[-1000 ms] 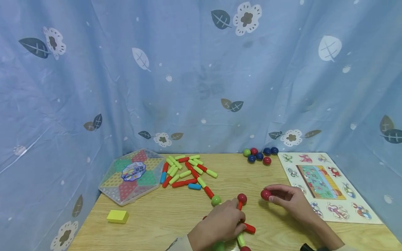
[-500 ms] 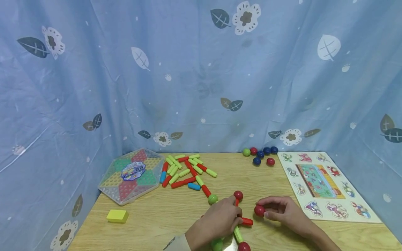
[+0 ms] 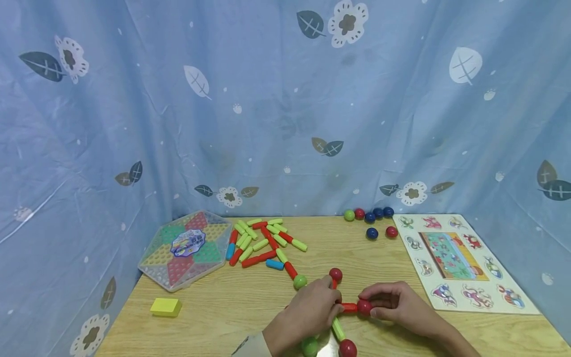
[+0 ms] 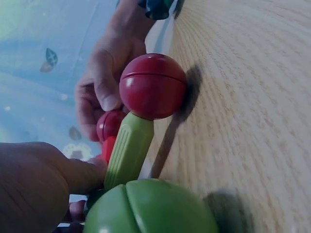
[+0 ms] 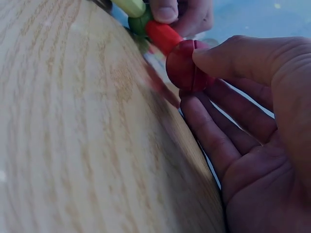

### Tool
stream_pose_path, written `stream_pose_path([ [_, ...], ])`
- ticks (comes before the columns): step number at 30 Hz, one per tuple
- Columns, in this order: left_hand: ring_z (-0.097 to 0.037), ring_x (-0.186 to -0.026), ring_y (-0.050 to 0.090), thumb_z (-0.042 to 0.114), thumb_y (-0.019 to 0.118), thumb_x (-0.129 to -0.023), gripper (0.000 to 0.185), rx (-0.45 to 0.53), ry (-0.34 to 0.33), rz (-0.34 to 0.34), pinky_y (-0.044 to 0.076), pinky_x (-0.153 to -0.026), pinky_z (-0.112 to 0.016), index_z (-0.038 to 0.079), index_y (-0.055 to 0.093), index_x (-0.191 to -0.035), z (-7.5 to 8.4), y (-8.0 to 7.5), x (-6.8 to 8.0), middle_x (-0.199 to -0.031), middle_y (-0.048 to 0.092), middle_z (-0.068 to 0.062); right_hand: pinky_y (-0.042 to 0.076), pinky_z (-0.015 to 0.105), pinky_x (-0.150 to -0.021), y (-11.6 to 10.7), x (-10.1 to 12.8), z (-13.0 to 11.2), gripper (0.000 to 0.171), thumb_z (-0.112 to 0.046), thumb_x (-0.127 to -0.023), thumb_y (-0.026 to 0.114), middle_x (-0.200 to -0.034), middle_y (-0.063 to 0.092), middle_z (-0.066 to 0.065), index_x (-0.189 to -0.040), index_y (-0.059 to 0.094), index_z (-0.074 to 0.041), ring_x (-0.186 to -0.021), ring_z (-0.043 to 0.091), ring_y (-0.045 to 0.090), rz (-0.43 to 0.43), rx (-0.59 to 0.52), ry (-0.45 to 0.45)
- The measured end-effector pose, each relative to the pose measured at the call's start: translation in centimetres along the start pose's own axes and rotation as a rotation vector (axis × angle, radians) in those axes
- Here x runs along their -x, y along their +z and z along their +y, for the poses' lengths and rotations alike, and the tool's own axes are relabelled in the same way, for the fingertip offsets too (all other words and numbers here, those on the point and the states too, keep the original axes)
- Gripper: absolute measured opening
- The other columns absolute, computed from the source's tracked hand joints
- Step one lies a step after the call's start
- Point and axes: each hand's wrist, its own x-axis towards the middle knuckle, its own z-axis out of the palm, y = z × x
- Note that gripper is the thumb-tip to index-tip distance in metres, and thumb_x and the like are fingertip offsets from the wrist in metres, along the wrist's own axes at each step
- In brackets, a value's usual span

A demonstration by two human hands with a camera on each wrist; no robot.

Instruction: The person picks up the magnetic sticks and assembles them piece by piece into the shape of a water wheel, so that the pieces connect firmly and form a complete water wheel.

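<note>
The right hand (image 3: 397, 306) has carried its red ball (image 3: 364, 307) leftward onto the red rod (image 3: 349, 307).

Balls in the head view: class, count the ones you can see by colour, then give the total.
Red balls: 5
Blue balls: 4
Green balls: 3
Total: 12

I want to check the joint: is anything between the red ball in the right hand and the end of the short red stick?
Nothing visible. The red ball, pinched by the right hand, already meets the tip of the red stick.
</note>
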Motion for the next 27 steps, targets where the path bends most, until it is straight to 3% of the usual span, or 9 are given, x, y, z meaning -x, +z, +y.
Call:
stream_pose_path([
  [5,-0.002,-0.083,0.053,0.027,0.073,-0.106,0.014,0.042,0.045,-0.009,0.049,-0.075,-0.017,0.022,0.082,-0.116,-0.8,-1.0,0.5,-0.104,0.064,0.008,0.062,0.030,-0.100,0.3,-0.1,0.0,0.033,0.003,-0.103,0.070,-0.133,0.075,0.022,-0.135,0.069,0.008,-0.119,0.014,0.077,0.015,0.059,-0.022],
  [10,-0.002,-0.083,0.053,0.012,0.076,-0.098,0.023,0.065,0.109,0.001,0.049,-0.077,-0.016,0.019,0.081,-0.119,-1.5,-1.7,1.0,-0.103,0.067,0.007,0.061,0.026,-0.100,0.5,-0.1,-0.3,0.032,0.002,-0.102,0.072,-0.129,0.077,0.021,-0.134,0.071,0.004,-0.118,0.012,0.076,0.045,0.143,-0.051],
  [20,0.002,-0.086,0.055,0.021,0.075,-0.105,0.016,0.075,0.140,0.049,0.049,-0.078,-0.013,0.020,0.080,-0.120,-0.8,-1.2,0.6,-0.105,0.067,0.008,0.056,0.018,-0.102,1.0,-1.2,-0.7,0.027,-0.008,-0.100,0.080,-0.125,0.080,0.005,-0.127,0.079,-0.013,-0.118,0.006,0.073,0.179,0.447,-0.134],
  [23,-0.001,-0.094,0.061,0.015,0.073,-0.104,0.018,0.093,0.122,0.110,0.053,-0.083,-0.015,0.017,0.080,-0.120,-2.0,-1.7,0.8,-0.110,0.071,0.005,0.057,0.020,-0.099,1.3,-1.6,-1.3,0.026,-0.010,-0.097,0.084,-0.121,0.082,0.001,-0.122,0.081,-0.017,-0.115,0.006,0.074,0.218,0.539,-0.171],
  [27,-0.009,-0.099,0.066,0.001,0.068,-0.100,0.025,0.130,-0.002,0.201,0.058,-0.087,-0.024,0.013,0.081,-0.119,-5.1,-2.2,1.6,-0.113,0.073,0.000,0.058,0.022,-0.097,1.9,-2.0,-2.2,0.025,-0.012,-0.094,0.087,-0.115,0.083,-0.003,-0.117,0.081,-0.020,-0.109,0.009,0.076,0.214,0.668,-0.246],
])
